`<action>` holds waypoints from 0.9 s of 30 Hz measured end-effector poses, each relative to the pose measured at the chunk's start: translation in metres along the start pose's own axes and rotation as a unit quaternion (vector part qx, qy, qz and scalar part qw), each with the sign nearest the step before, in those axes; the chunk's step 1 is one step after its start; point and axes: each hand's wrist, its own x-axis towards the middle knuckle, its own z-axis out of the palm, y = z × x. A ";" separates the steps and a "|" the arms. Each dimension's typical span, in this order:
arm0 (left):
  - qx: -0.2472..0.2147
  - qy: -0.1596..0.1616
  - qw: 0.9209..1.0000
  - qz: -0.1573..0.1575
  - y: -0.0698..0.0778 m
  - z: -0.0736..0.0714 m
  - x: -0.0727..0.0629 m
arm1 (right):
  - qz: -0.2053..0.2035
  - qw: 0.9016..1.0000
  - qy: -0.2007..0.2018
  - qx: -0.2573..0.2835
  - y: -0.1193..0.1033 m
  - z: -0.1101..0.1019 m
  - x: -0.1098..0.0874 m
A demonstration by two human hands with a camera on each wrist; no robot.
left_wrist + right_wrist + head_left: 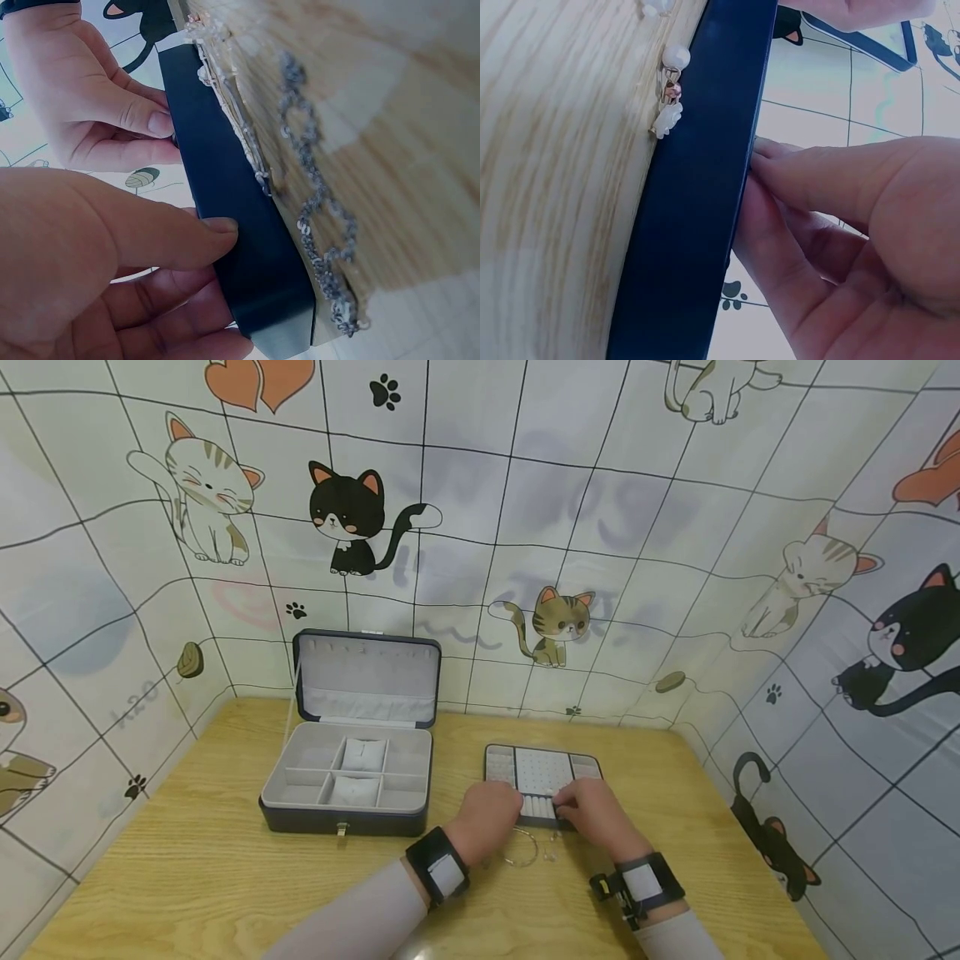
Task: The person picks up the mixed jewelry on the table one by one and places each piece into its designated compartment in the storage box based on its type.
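Observation:
A shallow navy jewelry tray (pixel 543 768) with pale grey compartments and ring rolls lies on the table. At its front left, my left hand (pixel 487 818) grips it. In the left wrist view, that thumb presses the navy front wall (pixel 247 262) while the fingers curl behind. My right hand (pixel 597 817) is at the front right of the tray. Its thumb and forefinger pinch something small at the rim, mostly hidden by the fingertips. In front of the tray lie a thin bangle (pixel 536 852), a silver chain (pixel 311 172) and a pearl-and-flower earring (pixel 671 90).
An open navy jewelry box (pixel 341 822) stands left of the tray, its lid (pixel 367 677) raised. Two white cushions (pixel 363 755) sit in its middle compartments. Behind the wooden table (pixel 172 860) hangs a cat-printed cloth (pixel 465 485), also along both sides.

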 end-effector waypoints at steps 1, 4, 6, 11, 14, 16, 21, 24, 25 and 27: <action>0.001 0.001 1.000 0.000 0.000 0.000 0.000 | -0.001 1.000 0.000 -0.001 0.000 0.000 0.000; 0.004 0.001 1.000 -0.001 0.000 0.000 0.000 | 0.002 1.000 0.000 -0.005 0.000 0.000 0.000; 0.005 0.001 1.000 -0.002 0.000 0.000 0.000 | 0.005 1.000 0.000 -0.008 0.000 0.001 0.000; 0.002 -0.006 1.000 -0.001 0.000 -0.001 0.000 | 0.010 1.000 0.003 -0.012 0.001 0.003 0.000; -0.002 -0.009 1.000 0.001 0.000 -0.002 0.001 | 0.007 1.000 0.008 -0.012 0.001 0.004 0.000; -0.003 -0.008 1.000 0.003 0.000 -0.002 0.000 | 0.006 1.000 0.012 -0.010 0.002 0.004 0.000; -0.002 -0.005 1.000 0.003 0.000 -0.002 0.000 | 0.004 1.000 0.018 -0.010 0.002 0.005 0.000; 0.003 -0.004 1.000 0.003 0.000 -0.002 0.000 | 0.002 1.000 0.021 -0.012 0.002 0.006 0.000; 0.004 -0.003 1.000 0.002 0.000 -0.002 0.000 | 0.003 1.000 0.023 -0.013 0.002 0.006 0.000; 0.006 -0.005 1.000 0.000 0.000 -0.002 0.000 | 0.007 1.000 0.025 -0.014 0.002 0.007 0.001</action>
